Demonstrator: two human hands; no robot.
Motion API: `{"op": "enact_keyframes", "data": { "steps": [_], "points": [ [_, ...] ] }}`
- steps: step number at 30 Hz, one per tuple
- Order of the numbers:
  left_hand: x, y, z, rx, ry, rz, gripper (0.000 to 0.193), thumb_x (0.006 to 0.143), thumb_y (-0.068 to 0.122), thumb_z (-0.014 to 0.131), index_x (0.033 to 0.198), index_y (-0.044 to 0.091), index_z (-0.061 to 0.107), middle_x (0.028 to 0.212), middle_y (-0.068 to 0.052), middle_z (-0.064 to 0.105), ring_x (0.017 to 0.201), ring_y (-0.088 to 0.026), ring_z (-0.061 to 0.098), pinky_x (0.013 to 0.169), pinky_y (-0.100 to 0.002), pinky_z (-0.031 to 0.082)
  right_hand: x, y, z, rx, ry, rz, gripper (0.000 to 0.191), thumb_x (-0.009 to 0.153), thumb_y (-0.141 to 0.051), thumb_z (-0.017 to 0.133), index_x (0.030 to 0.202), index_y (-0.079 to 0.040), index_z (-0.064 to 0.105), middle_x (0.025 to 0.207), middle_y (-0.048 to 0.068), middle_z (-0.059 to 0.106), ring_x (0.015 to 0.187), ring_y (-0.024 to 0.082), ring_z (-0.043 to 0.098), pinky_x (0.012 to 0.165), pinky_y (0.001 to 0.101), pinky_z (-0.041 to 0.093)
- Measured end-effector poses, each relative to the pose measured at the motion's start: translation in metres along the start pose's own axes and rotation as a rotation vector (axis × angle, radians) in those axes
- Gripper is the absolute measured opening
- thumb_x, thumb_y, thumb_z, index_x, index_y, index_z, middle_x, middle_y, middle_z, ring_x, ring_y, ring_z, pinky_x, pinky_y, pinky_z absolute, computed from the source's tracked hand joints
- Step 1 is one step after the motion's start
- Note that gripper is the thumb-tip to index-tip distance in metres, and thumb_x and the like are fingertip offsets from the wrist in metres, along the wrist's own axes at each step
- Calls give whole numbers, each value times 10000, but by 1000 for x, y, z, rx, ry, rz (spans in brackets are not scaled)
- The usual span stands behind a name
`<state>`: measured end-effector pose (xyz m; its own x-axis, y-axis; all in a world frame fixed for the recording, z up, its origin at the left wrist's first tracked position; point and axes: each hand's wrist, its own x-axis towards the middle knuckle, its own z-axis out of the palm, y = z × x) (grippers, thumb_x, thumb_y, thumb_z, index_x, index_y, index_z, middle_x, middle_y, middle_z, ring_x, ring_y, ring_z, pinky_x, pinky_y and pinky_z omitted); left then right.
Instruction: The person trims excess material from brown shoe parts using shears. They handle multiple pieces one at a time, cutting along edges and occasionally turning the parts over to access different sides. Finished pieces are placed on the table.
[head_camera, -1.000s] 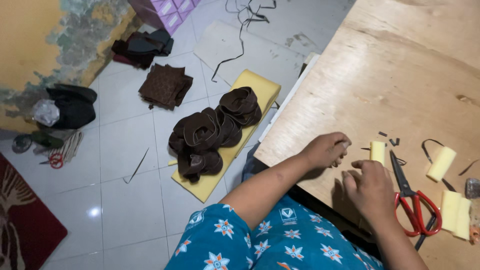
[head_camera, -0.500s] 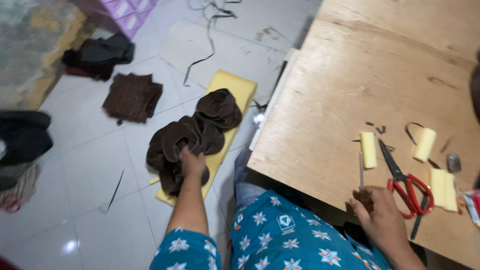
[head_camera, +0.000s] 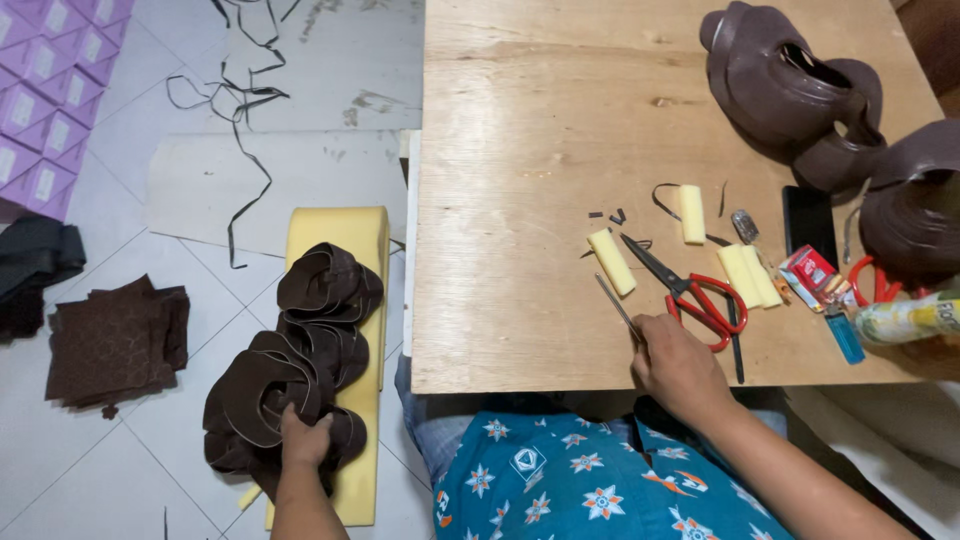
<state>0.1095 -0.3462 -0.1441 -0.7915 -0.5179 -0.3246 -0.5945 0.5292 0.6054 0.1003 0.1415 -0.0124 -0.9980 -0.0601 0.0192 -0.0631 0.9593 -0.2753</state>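
Far left of the frame we see purple boxes (head_camera: 40, 95) at the upper left, a dark cloth bundle (head_camera: 35, 265) at the left edge, and a flat stack of dark brown squares (head_camera: 115, 340) on the tiled floor. Thin black strips (head_camera: 245, 120) trail across the floor above a pale board (head_camera: 250, 185).

Next, a yellow foam slab (head_camera: 350, 300) lies on the floor with a pile of rolled dark brown strips (head_camera: 300, 350) on it. The left hand (head_camera: 303, 440) reaches down to the lower end of that pile, fingers curled closed around one roll; the grip looks firm, but we cannot tell whether the roll has lifted off the slab.

Right of that, the plywood table (head_camera: 520, 150). The right hand (head_camera: 680, 370) rests at its near edge, loosely closed, pinching a thin grey rod (head_camera: 618, 308) between the fingertips. Just beside it lie red-handled scissors (head_camera: 685, 290), a yellow foam block (head_camera: 611, 262), another (head_camera: 691, 213), and a pair of them (head_camera: 752, 275). Further right are a black phone (head_camera: 809, 225), a red packet (head_camera: 812, 272) and a blue lighter (head_camera: 843, 333); big brown coils (head_camera: 790, 90) fill the upper right.

Progress, as we judge it: several foam blocks are cut, and many rolls are still in the floor pile.
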Motion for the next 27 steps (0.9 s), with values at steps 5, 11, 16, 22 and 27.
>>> {"op": "enact_keyframes", "data": {
  "steps": [5, 11, 16, 22, 27],
  "points": [
    [-2, -3, 3, 148, 5, -95, 833, 761, 262, 861, 1454, -23, 499, 1439, -291, 528, 1331, -442, 520, 1109, -456, 420, 6, 9, 0, -45, 20, 67, 279, 843, -129, 660, 1112, -76, 607, 1012, 156, 631, 916, 374, 663, 762, 486, 542],
    [-9, -13, 0, 360, 271, -193, 269, 937, 261, 726, 1151, 116, 800, 1174, -185, 723, 1046, -400, 697, 903, -495, 558, 9, 16, 0, -37, 57, 93, 270, 856, -162, 664, 1115, -93, 631, 1030, 142, 646, 920, 370, 670, 788, 481, 548],
    [-19, 5, -23, 178, 564, -60, 210, 973, 235, 725, 1066, 55, 779, 1095, -180, 691, 928, -378, 672, 815, -479, 539, 5, 21, -11, -16, 30, 143, 321, 843, -207, 690, 1139, -95, 640, 1057, 137, 650, 922, 359, 681, 777, 469, 552],
    [-99, 123, -45, -106, 448, 629, 130, 984, 67, 697, 1092, -6, 695, 1066, -132, 668, 991, -319, 663, 892, -376, 515, 6, 2, -54, 443, -49, 78, 355, 863, -206, 732, 1183, -88, 635, 1101, 100, 677, 879, 257, 748, 766, 388, 600],
    [-188, 248, -18, -27, 129, 991, 235, 828, -3, 663, 1060, 37, 664, 1089, -117, 684, 936, -325, 698, 777, -406, 559, -7, -20, -113, 593, 41, -486, 536, 793, -92, 752, 1299, -61, 580, 1386, 152, 566, 1022, 338, 701, 814, 378, 595]
  ]
}}
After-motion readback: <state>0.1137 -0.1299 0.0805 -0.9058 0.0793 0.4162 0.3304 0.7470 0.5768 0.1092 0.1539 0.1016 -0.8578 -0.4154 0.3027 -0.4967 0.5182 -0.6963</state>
